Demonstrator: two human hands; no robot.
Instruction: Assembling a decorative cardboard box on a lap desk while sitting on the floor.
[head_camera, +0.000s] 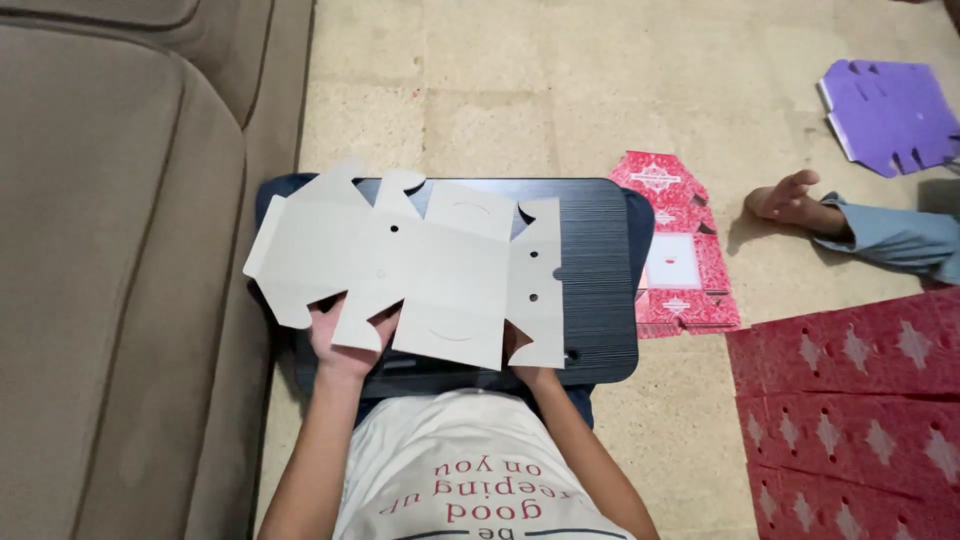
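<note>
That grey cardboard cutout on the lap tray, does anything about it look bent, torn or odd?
Nothing stands out. The grey cardboard cutout lies flat and untorn, slightly askew on the black tray, overhanging its left edge, held from below by the left hand and right hand.

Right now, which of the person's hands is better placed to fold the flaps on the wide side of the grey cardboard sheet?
Probably the left hand. It grips the flat grey cardboard cutout under its wider part, nearest the big flaps. The right hand holds only the narrow end, over the black lap tray.
</note>
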